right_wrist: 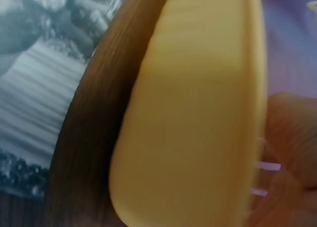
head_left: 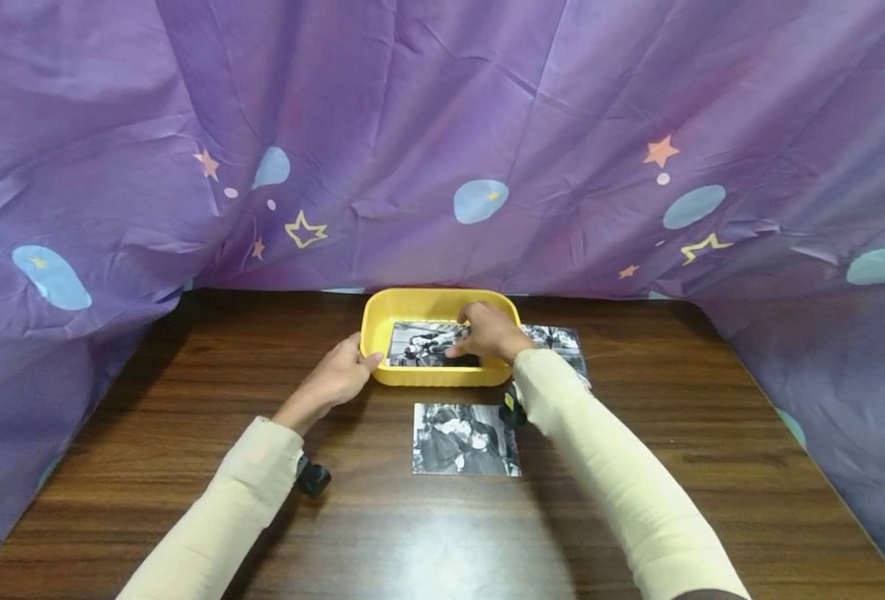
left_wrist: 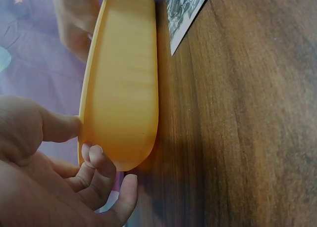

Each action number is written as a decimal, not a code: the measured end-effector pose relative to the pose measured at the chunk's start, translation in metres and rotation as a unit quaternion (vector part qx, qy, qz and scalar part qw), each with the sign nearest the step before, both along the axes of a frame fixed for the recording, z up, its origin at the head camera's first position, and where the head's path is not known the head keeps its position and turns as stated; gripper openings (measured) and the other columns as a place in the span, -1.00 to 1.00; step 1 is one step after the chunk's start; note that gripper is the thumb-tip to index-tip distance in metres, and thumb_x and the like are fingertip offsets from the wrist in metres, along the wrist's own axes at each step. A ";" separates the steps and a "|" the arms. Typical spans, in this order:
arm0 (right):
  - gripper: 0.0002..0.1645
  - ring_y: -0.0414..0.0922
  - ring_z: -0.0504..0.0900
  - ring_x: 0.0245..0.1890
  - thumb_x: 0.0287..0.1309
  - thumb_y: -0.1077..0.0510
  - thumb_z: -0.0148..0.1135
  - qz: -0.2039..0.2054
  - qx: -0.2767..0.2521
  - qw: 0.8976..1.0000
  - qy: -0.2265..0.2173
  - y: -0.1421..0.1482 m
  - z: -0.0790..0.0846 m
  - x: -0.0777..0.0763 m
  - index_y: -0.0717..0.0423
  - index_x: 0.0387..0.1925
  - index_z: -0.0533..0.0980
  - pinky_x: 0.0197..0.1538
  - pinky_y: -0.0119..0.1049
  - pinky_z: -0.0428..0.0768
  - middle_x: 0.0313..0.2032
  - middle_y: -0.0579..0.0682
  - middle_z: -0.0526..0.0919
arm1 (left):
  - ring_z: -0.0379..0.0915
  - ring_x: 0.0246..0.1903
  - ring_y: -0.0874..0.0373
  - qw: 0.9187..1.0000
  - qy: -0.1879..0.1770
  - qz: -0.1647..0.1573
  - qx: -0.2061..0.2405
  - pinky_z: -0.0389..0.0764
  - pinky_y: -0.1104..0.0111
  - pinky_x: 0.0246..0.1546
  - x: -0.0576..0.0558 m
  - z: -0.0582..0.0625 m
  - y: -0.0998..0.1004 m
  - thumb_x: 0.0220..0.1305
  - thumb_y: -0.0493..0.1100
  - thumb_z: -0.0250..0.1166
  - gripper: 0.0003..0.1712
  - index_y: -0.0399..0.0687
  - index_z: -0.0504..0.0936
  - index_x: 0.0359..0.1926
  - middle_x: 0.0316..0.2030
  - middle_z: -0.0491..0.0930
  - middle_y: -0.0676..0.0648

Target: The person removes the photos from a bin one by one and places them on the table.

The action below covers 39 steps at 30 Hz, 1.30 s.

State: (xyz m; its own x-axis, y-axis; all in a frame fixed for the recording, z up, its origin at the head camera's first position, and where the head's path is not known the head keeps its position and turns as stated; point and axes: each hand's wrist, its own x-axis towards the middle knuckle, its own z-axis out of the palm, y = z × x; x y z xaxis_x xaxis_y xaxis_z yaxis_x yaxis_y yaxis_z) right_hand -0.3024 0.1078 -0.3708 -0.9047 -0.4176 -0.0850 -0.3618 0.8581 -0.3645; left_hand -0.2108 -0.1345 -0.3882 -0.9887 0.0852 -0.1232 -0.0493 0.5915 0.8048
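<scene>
A person in pale sleeves [head_left: 600,467] works at a dark wood-grain tabletop [head_left: 682,450], a shallow yellow tray [head_left: 442,378] set near the middle of its back edge. The left hand [head_left: 337,373] grips the tray at its left end, by the front corner, the thumb on the rim and other fingers against the outer wall, as the left wrist view shows. The right hand [head_left: 495,335] reaches over the right part of the tray, thumb and a finger spread above a black-and-white photograph [head_left: 422,343] lying inside; whether they pinch it cannot be told, and the right wrist view is blurred. A second print [head_left: 461,450], showing two figures close together, lies on the tabletop just in front of the tray. A third picture [head_left: 560,340] lies beside the tray's right end, toward the back edge, partly hidden by the right arm. Dark devices [head_left: 312,477] sit at both wrists. A purple curtain [head_left: 382,108] with stars hangs behind the back edge.
</scene>
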 end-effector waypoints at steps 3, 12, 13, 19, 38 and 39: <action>-0.08 0.15 0.54 0.13 -0.09 -0.08 0.65 -0.011 0.004 1.000 -0.023 -0.004 -0.010 -0.006 0.34 0.21 0.49 0.27 -0.04 0.44 0.14 0.25 0.59 | 0.42 0.11 -0.13 1.000 -0.002 0.002 0.005 0.32 -0.05 0.27 -0.001 -0.001 0.000 0.56 -0.13 0.07 -0.48 -0.29 0.32 0.41 -0.01 0.59 -0.26; 0.04 0.19 0.43 0.25 -0.22 -0.13 0.70 -0.027 0.022 0.999 -0.030 -0.007 -0.023 -0.013 0.19 0.28 0.46 0.28 0.13 0.40 0.28 0.16 0.46 | 0.42 0.13 -0.11 1.000 -0.002 0.000 0.012 0.31 -0.04 0.29 -0.001 0.000 -0.001 0.56 -0.16 0.07 -0.48 -0.31 0.32 0.40 0.07 0.59 -0.28; 0.01 0.18 0.44 0.24 -0.23 -0.12 0.71 -0.031 0.021 0.999 -0.028 -0.006 -0.023 -0.013 0.19 0.25 0.48 0.28 0.12 0.40 0.26 0.16 0.48 | 0.41 0.14 -0.11 1.000 -0.001 0.000 0.013 0.30 -0.04 0.30 -0.001 0.001 -0.001 0.56 -0.16 0.07 -0.48 -0.31 0.32 0.40 0.08 0.58 -0.28; -0.25 0.18 0.53 0.04 -0.25 0.01 0.75 -0.052 0.004 0.998 0.020 -0.005 -0.025 -0.016 0.21 -0.03 0.55 0.18 0.04 0.47 0.01 0.14 0.58 | 0.40 0.14 -0.10 1.000 -0.007 0.000 0.014 0.30 -0.04 0.30 -0.002 0.001 0.000 0.56 -0.15 0.06 -0.45 -0.29 0.29 0.44 0.07 0.58 -0.27; -0.70 0.16 0.63 -0.04 0.03 0.44 0.30 -0.028 -0.159 0.985 0.068 0.017 -0.001 -0.011 0.34 -0.13 0.61 0.12 -0.03 0.54 -0.13 0.27 0.69 | 0.44 0.07 -0.12 1.000 -0.011 0.003 0.007 0.38 -0.04 0.21 -0.001 -0.001 0.000 0.56 -0.13 0.06 -0.46 -0.28 0.30 0.42 0.01 0.58 -0.27; -0.71 0.17 0.62 -0.02 0.06 0.43 0.31 -0.035 -0.169 0.983 0.060 0.019 0.001 -0.010 0.33 -0.11 0.61 0.13 -0.02 0.53 -0.11 0.27 0.69 | 0.44 0.06 -0.12 1.000 -0.012 0.003 0.007 0.39 -0.03 0.20 -0.001 -0.001 0.000 0.56 -0.13 0.06 -0.47 -0.29 0.31 0.42 0.00 0.58 -0.27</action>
State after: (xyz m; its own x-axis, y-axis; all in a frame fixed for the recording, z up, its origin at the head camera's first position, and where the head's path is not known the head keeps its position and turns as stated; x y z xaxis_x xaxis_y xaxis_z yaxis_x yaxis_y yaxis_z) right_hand -0.3125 0.1265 -0.3697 -0.9273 -0.3398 0.1572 -0.3640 0.7201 -0.5907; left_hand -0.2117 -0.1340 -0.3892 -0.9861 0.0818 -0.1449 -0.0712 0.5798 0.8117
